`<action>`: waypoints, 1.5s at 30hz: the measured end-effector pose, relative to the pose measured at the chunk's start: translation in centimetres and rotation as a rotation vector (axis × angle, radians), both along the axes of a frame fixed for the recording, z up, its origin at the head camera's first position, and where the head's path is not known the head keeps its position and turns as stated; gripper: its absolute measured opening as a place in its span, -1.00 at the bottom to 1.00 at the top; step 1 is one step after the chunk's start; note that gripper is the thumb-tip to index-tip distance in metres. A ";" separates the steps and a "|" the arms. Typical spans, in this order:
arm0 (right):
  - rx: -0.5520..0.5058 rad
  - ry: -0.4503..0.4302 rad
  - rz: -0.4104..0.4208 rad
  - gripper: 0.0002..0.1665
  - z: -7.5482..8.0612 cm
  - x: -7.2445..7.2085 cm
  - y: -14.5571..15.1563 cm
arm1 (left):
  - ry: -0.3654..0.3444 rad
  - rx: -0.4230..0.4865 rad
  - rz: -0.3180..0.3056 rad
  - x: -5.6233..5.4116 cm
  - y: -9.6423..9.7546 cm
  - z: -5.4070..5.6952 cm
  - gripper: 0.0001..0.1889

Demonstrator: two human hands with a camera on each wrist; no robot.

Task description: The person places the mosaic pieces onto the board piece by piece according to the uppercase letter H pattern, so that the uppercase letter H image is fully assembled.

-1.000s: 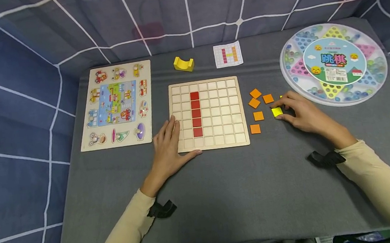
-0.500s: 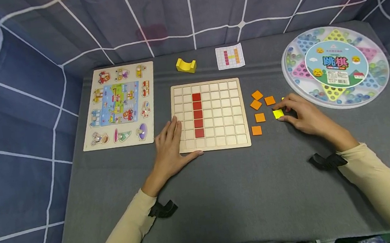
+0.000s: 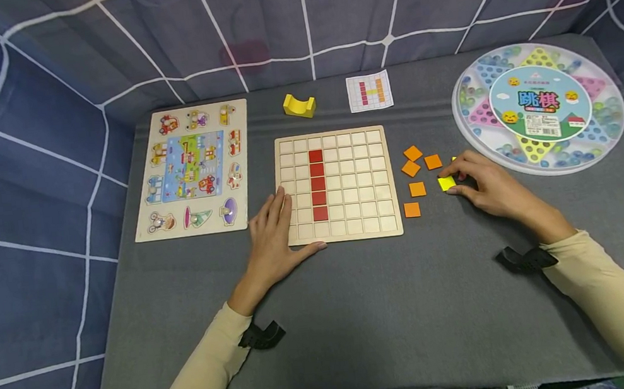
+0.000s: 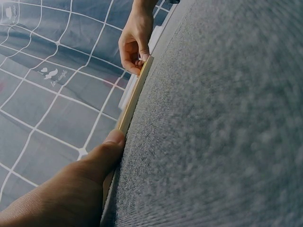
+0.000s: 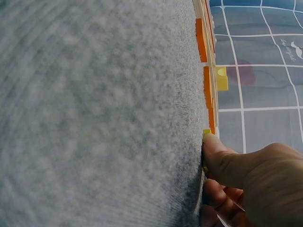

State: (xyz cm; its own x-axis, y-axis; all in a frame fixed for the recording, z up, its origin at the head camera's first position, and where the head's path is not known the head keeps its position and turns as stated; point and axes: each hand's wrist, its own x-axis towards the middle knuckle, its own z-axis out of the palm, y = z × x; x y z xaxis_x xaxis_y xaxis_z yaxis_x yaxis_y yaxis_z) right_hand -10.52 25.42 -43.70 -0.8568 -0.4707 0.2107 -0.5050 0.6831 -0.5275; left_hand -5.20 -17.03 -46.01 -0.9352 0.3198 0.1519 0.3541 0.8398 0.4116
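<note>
In the head view, my left hand [image 3: 271, 240] rests with its fingers extended along the left edge of a wooden grid board [image 3: 367, 179]. Its thumb lies at the board's front edge, as the left wrist view also shows. A column of red square tiles [image 3: 318, 184] fills part of one board column. Right of the board, my right hand [image 3: 488, 182] pinches a yellow square tile [image 3: 446, 183] between thumb and fingers, low over the cloth. Another bit of yellow peeks out behind those fingers, mostly hidden. Several orange square tiles [image 3: 417, 189] lie loose between board and right hand.
Behind the board are a yellow arched block [image 3: 299, 106] and a small printed pattern card [image 3: 370, 91]. A picture puzzle board [image 3: 195, 219] lies at left. A round Chinese checkers box [image 3: 539, 108] sits beyond my right hand. Grid-patterned curtains surround the grey-covered table [image 3: 393, 313].
The head view has shifted slightly. Both hands keep their places, the right still pinching the yellow tile and the left still on the board's edge.
</note>
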 end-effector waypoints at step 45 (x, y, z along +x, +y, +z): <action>-0.049 0.066 0.054 -0.71 3.0 -2.7 -11.5 | 0.012 -0.020 0.001 0.1 0.0 0.2 0.20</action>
State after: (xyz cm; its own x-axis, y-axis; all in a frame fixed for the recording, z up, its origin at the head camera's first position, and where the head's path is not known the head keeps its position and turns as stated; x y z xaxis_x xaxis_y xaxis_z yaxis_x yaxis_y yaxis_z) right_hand -13.17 13.87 -40.65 -0.8141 -0.5034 0.2896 -0.5750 0.6284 -0.5239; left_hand -5.08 -17.04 -45.77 -0.9338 0.3217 0.1566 0.3577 0.8482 0.3907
